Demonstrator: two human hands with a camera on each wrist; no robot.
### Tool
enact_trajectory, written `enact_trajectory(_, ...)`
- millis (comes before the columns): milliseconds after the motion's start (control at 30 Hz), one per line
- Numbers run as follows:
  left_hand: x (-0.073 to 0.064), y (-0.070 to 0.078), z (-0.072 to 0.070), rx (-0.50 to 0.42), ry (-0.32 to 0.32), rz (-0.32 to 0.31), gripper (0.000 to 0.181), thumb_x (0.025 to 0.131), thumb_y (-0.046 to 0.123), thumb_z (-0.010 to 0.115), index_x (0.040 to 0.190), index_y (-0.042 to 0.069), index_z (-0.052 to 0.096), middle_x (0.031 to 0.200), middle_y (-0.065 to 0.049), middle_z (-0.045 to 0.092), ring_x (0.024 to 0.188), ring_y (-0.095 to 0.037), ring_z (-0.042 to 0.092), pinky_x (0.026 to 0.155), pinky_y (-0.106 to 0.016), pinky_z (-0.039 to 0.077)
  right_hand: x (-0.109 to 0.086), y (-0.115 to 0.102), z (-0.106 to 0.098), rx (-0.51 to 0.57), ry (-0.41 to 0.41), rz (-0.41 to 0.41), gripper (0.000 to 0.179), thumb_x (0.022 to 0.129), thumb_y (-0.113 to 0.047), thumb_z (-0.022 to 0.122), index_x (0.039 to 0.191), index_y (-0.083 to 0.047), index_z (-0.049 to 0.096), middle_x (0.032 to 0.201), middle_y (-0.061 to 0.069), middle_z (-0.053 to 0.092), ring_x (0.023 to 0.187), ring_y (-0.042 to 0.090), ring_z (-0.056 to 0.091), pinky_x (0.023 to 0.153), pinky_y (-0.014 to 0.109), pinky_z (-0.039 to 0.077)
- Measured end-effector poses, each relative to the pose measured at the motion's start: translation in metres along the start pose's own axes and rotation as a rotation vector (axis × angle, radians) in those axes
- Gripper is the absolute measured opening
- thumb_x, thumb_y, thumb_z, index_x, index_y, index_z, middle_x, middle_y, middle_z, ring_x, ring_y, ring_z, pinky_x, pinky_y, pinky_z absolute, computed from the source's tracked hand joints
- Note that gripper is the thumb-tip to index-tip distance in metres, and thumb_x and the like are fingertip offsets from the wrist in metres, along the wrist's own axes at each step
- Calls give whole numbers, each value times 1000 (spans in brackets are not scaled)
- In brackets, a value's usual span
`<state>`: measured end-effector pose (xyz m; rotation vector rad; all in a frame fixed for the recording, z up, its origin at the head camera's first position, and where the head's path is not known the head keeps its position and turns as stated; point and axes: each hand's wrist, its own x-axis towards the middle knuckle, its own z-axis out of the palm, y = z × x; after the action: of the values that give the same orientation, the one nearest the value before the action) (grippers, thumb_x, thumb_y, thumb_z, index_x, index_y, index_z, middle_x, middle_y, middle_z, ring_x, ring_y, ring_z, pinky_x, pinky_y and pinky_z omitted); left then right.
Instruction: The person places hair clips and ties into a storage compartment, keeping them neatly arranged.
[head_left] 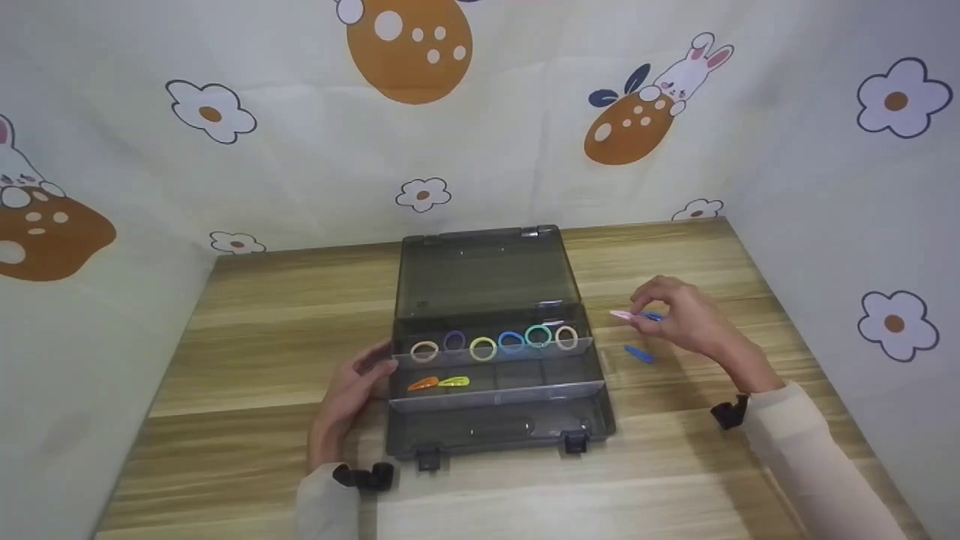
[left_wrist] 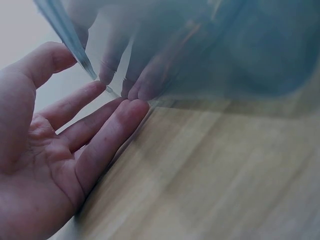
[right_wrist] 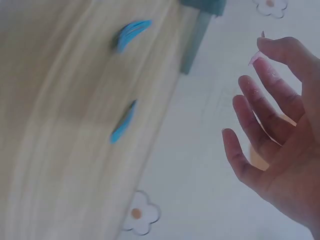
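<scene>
A dark see-through storage box [head_left: 495, 439] lies on the table with its lid [head_left: 487, 274] swung back. Several coloured hair rings, one a yellow ring [head_left: 483, 348], line its rear section. An orange hair clip [head_left: 423, 384] and a yellow-green hair clip [head_left: 454, 382] sit in the middle section. My left hand [head_left: 354, 394] rests against the box's left side, fingertips touching the wall [left_wrist: 225, 60]. To the right of the box, my right hand [head_left: 688, 319] pinches a pink hair clip [right_wrist: 256, 56] between thumb and index finger. Two blue hair clips [head_left: 639, 353] [right_wrist: 131, 33] lie beneath and beside it.
The wood-grain table [head_left: 270, 360] meets a white printed cloth [head_left: 510, 165] at the back and sides. Two latches, one a right latch [head_left: 575, 442], jut from the box's front edge. Low dividers [head_left: 495, 395] split the box into long sections.
</scene>
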<state>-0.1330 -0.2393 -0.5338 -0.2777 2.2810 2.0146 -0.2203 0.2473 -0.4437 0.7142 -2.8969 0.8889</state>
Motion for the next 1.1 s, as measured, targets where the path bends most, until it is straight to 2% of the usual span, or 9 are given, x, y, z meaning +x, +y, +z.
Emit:
enact_trajectory(267,-1,-1,-1,4,2,-5,51,94,17,70,141,4,55,147,-16,55,142,-30,46,122,-43,31,16,-43,8,10,0,-121,9,82,-17,81,87,-12,74,106,7,74,109,33,66,98,53,52)
enact_trajectory(433,-1,0,0,4,8,-11,52,93,18,71,141,4,56,147,-16,56,142,-29,47,122,-43,32,22,-73,17,32,-34,-152,8,83,-19,81,85,-15,74,109,6,74,112,30,65,103,52,50)
enact_trajectory(600,0,0,0,6,4,-11,52,94,18,70,141,3,55,146,-17,56,141,-28,47,121,-41,32,29,-98,30,48,-67,-170,9,83,-21,80,85,-14,75,110,6,74,109,28,66,101,50,52)
enact_trajectory(733,0,-1,0,11,11,-15,50,94,16,69,141,3,56,145,-16,57,140,-26,49,120,-38,33,36,-110,42,54,-95,-206,10,82,-21,81,86,-13,76,107,5,74,108,27,66,101,49,52)
enact_trajectory(900,1,-2,-1,27,18,-8,50,94,16,69,140,2,56,146,-17,56,140,-28,49,120,-39,33,45,-120,58,30,-126,-292,10,84,-22,79,86,-13,76,105,5,74,108,26,66,102,46,51)
enact_trajectory(1100,1,-2,0,27,11,-8,51,93,18,70,141,4,56,146,-16,56,142,-29,47,122,-42,33,53,-131,73,67,-152,-306,11,86,-24,78,88,-14,76,106,3,74,107,24,67,97,44,53)
